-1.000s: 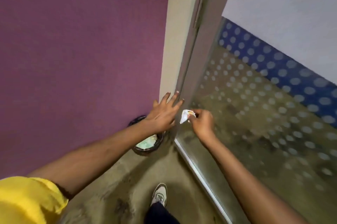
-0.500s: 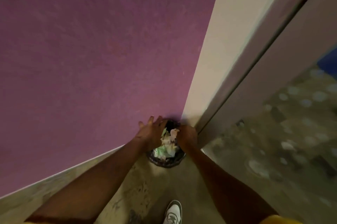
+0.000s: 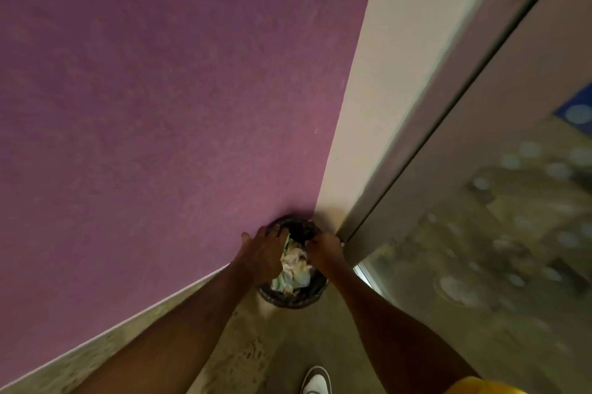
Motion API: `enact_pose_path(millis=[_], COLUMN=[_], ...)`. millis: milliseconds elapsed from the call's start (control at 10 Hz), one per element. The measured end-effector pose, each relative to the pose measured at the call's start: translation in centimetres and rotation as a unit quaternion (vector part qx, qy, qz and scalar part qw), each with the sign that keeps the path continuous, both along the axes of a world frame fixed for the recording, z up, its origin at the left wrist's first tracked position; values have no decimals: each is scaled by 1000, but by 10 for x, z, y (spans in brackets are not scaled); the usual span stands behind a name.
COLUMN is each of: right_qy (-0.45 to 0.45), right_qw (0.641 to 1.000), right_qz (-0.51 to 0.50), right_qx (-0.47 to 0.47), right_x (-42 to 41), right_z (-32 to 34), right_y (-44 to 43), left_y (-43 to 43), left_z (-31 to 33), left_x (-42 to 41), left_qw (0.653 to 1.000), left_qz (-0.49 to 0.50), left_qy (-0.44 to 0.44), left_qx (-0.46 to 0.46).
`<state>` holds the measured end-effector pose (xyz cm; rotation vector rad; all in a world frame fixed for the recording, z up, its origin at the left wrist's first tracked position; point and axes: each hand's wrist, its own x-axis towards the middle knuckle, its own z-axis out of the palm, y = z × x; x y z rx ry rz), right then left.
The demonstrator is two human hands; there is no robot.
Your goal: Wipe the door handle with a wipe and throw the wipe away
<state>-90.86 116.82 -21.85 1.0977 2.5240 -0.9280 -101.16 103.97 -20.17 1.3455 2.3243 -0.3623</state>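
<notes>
A small dark waste bin stands on the floor in the corner between the purple wall and the door frame. It is full of crumpled white and greenish paper. My left hand lies spread over the bin's left rim, holding nothing. My right hand hovers over the right rim with its fingers curled down toward the paper. I cannot tell the wipe apart from the other crumpled paper, nor whether my fingers still pinch it. The door handle is out of view.
The purple wall fills the left. A cream door frame and a glass door with pale dots rise on the right. The floor is speckled beige. My white shoe shows at the bottom edge.
My right hand carried the white wipe from beside the door down to the bin. Both hands now sit lower over the bin's opening, and my view has tipped down toward the corner.
</notes>
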Motion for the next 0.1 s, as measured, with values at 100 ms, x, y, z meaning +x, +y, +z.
enact_pose_path(millis=[100], right_qy=[40], right_qw=[998], right_qz=[-48], right_qx=[14], right_x=[13], right_z=[29], right_y=[-9], left_y=[2], left_z=[20], left_x=[6], left_qw=[998], left_qz=[-17], left_qy=[-25], left_qx=[60])
